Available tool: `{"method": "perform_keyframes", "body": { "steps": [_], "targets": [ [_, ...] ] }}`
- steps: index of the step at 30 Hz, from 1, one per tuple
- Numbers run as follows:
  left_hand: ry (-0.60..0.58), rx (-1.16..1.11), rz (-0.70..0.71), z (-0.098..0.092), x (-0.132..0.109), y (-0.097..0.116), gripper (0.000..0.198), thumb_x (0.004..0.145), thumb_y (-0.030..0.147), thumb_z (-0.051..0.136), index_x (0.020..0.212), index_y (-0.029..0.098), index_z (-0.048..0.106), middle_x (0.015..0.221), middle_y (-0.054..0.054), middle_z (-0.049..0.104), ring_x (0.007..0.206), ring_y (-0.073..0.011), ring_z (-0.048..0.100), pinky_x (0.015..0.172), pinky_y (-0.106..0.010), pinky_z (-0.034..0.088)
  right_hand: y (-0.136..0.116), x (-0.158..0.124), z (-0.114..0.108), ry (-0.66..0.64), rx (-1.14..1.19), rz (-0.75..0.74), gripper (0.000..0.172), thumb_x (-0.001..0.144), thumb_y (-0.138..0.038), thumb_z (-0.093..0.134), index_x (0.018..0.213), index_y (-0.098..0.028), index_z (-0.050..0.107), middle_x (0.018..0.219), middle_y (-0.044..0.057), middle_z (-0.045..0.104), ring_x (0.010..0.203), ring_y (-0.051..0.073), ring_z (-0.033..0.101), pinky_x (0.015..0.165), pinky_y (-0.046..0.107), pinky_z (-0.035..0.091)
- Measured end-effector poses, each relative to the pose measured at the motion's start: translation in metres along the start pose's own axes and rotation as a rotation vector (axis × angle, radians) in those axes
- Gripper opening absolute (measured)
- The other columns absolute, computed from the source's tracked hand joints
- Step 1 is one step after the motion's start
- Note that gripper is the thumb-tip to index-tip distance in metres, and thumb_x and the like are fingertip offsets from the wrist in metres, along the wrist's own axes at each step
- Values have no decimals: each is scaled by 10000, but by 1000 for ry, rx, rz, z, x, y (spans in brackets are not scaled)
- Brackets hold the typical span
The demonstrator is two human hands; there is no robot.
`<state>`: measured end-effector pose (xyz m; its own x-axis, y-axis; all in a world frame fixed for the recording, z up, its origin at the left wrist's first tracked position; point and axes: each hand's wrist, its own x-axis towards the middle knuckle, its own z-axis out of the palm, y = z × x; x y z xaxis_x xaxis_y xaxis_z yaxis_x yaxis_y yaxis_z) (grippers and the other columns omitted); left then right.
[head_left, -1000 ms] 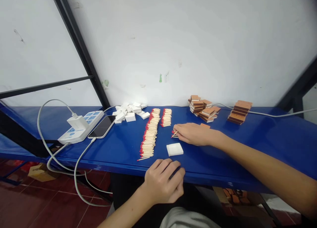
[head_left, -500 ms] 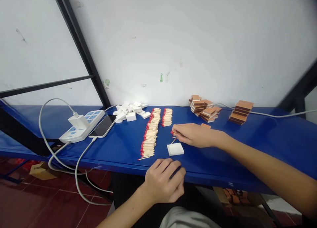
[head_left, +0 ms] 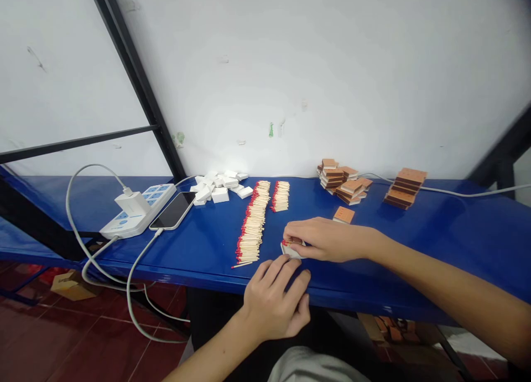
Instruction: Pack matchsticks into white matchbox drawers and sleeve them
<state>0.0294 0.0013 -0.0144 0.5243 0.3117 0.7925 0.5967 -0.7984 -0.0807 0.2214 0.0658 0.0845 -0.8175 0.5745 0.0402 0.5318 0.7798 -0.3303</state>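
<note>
— What does your right hand [head_left: 327, 239] have?
— My grip is narrow, thumb and fingertips pinched on a small bunch of matches [head_left: 287, 242], red heads to the left; it sits right over the white cardboard tray [head_left: 291, 253], which lies on the blue table [head_left: 199, 244] near its front edge; my left hand [head_left: 276, 304] is loose, closed on nothing, its fingertips at the tray's near side.
— How do they handle?
— Light as nothing, I judge; thin dry wooden sticks, stiff but quick to snap, and apt to fan out or roll; so I pinch across the middle of the shafts, not by the heads; the tray looks like thin card, easily crushed and ready to slide on that glossy top; best steadied by its side walls.
— And around you?
— Just left, a long row of matches [head_left: 251, 227]; behind that, a shorter row [head_left: 281, 195]; one brown sleeve [head_left: 344, 214] just beyond my knuckles; stacks of brown sleeves [head_left: 344, 183] by the wall; a heap of white trays [head_left: 218, 188], a phone [head_left: 172, 212] and a power strip [head_left: 136, 210] farther left.
</note>
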Motion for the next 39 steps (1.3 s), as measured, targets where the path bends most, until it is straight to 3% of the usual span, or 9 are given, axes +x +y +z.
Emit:
{"method": "perform_keyframes", "body": {
  "steps": [8,16,21,27,30,32,36,39],
  "targets": [
    [-12,11,-5,-1,1,0,325,826,254,529,1102,156,668,1142,-111,685,1107,-285,619,836,-377,513,2,0,0,-31,-89,3,230,983,-315,458,921,-170,626,892,27,561,698,122,505,647,263,372],
    [-26,7,6,1,0,-1,319,826,259,529,1092,151,669,1146,-113,688,1110,-291,621,810,-374,516,6,2,-2,-41,-7,10,213,935,-288,523,883,-176,697,816,26,589,750,141,539,699,263,398],
    [-29,18,0,1,0,0,305,828,257,527,1079,159,671,1131,-109,688,1113,-283,622,816,-366,519,10,3,0,-29,17,-19,245,936,-281,515,842,-156,704,734,16,590,667,130,514,732,282,406],
    [-33,21,1,0,0,1,304,839,259,517,1078,160,675,1119,-107,698,1112,-286,624,822,-370,517,15,4,-2,41,62,-6,259,935,-231,481,775,-153,670,722,6,597,626,109,486,627,247,351],
    [-22,13,14,1,0,0,299,835,257,525,1072,162,680,1118,-94,704,1095,-282,632,807,-366,516,23,6,-1,198,-15,87,236,929,-231,496,827,-154,694,683,-4,589,612,110,470,646,252,339],
    [-12,8,18,2,-1,-1,291,830,254,531,1063,165,681,1131,-94,702,1084,-279,637,792,-362,516,30,7,1,235,-46,130,208,915,-238,529,911,-165,724,660,-12,593,590,109,471,672,257,352],
    [3,7,23,3,-2,-1,281,831,249,533,1055,166,681,1171,-113,690,1087,-276,638,797,-357,517,37,9,4,117,89,119,272,919,-227,525,1092,-178,729,763,17,694,626,116,567,644,232,387],
    [11,8,19,2,-1,0,279,832,244,533,1056,167,680,1173,-117,688,1085,-278,639,801,-359,517,36,9,5,73,181,96,285,924,-239,522,1102,-168,733,907,53,737,740,129,630,661,221,416]
  ]
}}
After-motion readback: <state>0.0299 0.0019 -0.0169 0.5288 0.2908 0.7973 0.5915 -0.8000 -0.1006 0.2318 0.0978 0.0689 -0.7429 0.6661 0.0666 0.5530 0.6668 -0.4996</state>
